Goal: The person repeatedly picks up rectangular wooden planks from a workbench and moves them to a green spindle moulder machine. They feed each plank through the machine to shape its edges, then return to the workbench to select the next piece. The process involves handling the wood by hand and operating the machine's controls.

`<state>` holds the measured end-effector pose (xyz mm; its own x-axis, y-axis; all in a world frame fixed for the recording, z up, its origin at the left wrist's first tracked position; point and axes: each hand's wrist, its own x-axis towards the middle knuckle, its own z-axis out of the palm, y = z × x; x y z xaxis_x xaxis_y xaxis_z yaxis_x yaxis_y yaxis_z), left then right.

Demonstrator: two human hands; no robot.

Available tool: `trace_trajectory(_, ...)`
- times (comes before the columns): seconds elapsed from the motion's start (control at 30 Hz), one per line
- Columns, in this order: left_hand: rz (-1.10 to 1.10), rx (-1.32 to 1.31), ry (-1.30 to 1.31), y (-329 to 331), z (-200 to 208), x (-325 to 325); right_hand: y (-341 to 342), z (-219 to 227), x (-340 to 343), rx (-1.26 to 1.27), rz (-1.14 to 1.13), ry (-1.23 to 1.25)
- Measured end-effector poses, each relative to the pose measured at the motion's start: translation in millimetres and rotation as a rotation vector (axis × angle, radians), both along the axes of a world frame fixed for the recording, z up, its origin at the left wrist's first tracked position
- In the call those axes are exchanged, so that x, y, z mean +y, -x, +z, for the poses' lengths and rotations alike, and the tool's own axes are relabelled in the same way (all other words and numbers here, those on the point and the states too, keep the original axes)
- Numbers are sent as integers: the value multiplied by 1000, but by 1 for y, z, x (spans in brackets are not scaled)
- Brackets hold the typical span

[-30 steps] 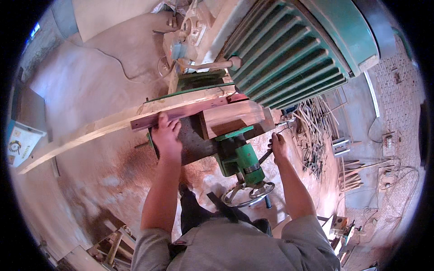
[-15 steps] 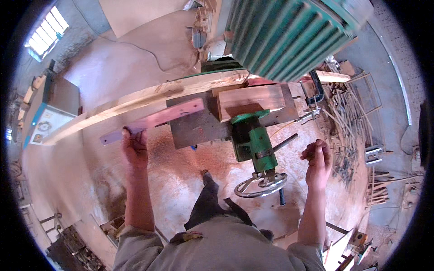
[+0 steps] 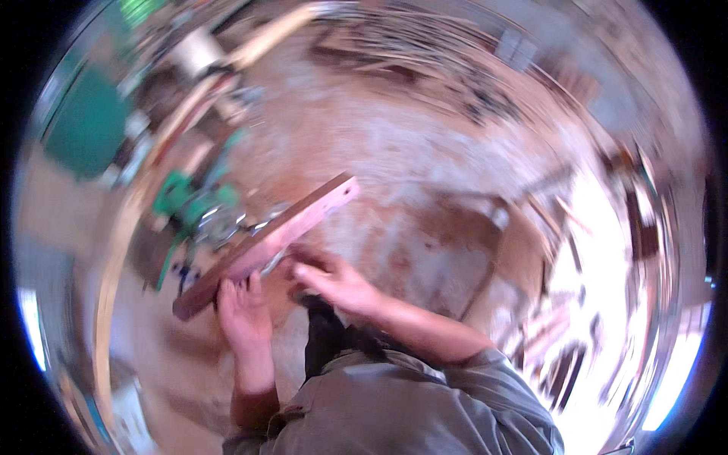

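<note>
Reddish wooden bar (image 3: pixel 265 248), long axis from lower left to upper right

Left grip (image 3: pixel 246 317) with fingers (image 3: pixel 255 285) bent, right grip (image 3: pixel 330 283) near it, right forearm (image 3: pixel 428 329) slanting inward

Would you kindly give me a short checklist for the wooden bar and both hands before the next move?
1. Left hand supporting the reddish-brown, rectangular wooden bar: ok, fingers at its near edge, toward the lower-left end.
2. Right hand gripping the bar: cannot tell; it is close to the near edge, but blurred.
3. Bar's upper-right end uncovered by hands: ok.
4. Bar clear of the round, silvery metal handwheel: cannot tell; they appear close in this view.
5. Sharp view of the green metal clamp: not ok, motion-blurred.
</note>
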<state>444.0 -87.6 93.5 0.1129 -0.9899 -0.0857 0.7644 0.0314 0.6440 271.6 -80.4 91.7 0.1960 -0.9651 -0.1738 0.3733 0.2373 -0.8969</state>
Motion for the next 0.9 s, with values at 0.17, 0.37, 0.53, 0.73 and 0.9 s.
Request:
trace_trajectory(0.17,-469,-470,88,104,-56,56,99,1,64,-420,-395,-348)
trace_trajectory(0.37,-762,-996,857,200,-38,90,207,-1,158,-656,-798,-172)
trace_trajectory(0.53,-1137,-737,809,258,-44,128,270,-3,233,-638,-1254,-84)
trace_trajectory(0.73,-1354,-745,1288,314,-34,170,322,-32,385,-297,-1609,-197)
trace_trajectory(0.9,-1449,-1000,968,324,-56,186,374,-35,548,981,-1553,-970)
